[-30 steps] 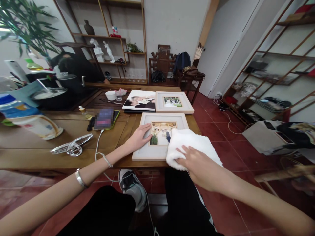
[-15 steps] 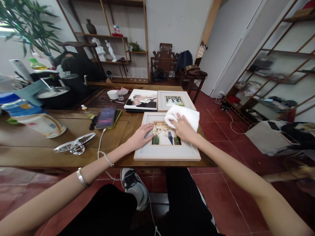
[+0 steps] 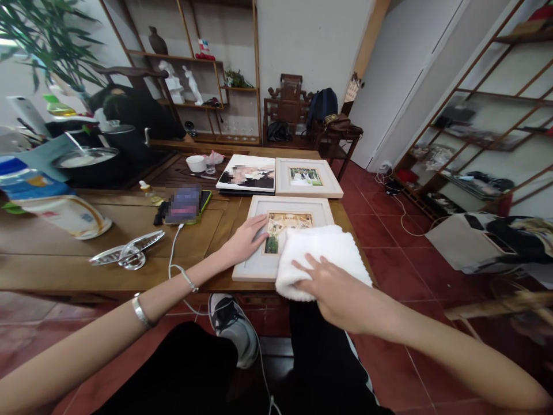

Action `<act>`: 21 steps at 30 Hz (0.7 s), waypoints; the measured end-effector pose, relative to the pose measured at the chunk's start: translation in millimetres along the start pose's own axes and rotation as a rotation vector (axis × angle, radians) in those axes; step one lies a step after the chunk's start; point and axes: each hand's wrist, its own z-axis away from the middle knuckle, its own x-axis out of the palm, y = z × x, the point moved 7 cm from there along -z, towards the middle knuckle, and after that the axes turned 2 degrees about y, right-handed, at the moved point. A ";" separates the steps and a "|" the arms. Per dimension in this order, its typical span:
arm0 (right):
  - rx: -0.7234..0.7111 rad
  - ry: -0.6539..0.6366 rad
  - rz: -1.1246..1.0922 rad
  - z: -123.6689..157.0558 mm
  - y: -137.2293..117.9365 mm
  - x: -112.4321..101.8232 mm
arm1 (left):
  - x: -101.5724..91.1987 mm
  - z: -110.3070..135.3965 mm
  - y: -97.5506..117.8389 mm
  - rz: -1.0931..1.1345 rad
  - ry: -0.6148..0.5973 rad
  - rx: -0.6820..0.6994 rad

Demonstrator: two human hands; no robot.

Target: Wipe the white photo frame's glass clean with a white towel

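A pale wooden picture frame [image 3: 254, 275] lies flat near the table's front edge, with a photo [image 3: 290, 219] inside its white mat. My left hand [image 3: 244, 243] rests on the frame's left side, fingers stretched out towards the photo. Under my right hand [image 3: 334, 286] is a folded white towel [image 3: 330, 241], gripped and pressed against the frame's lower right part. The towel hides that corner and much of the photo, and hangs past the front edge. Behind it lie a second framed photo [image 3: 337, 186] and a picture board [image 3: 228, 178], side by side.
On the left of the table [image 3: 216, 230] are a clear hair claw [image 3: 129, 251], a phone [image 3: 184, 206] with a white cable [image 3: 173, 253], a dropper bottle [image 3: 149, 193] and a large bottle [image 3: 56, 202]. A white bowl [image 3: 196, 164] stands behind. Someone dark-haired [image 3: 129, 109] leans at the far side.
My right hand has drawn the towel from the frame's upper right corner down towards me, over the lower right corner. My left hand has stayed on the frame's left side.
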 end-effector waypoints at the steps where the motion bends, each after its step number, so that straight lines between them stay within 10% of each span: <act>1: -0.015 0.012 -0.015 1.3 -6.3 1.0 | -0.4 0.0 0.4 -0.001 0.001 0.004; 15: 0.222 0.346 0.077 -108.0 111.4 -16.8 | -2.2 0.4 2.1 0.001 -0.005 0.043; 21: 0.115 0.230 0.086 -97.3 78.5 -7.3 | -1.9 0.6 1.8 0.009 0.021 0.036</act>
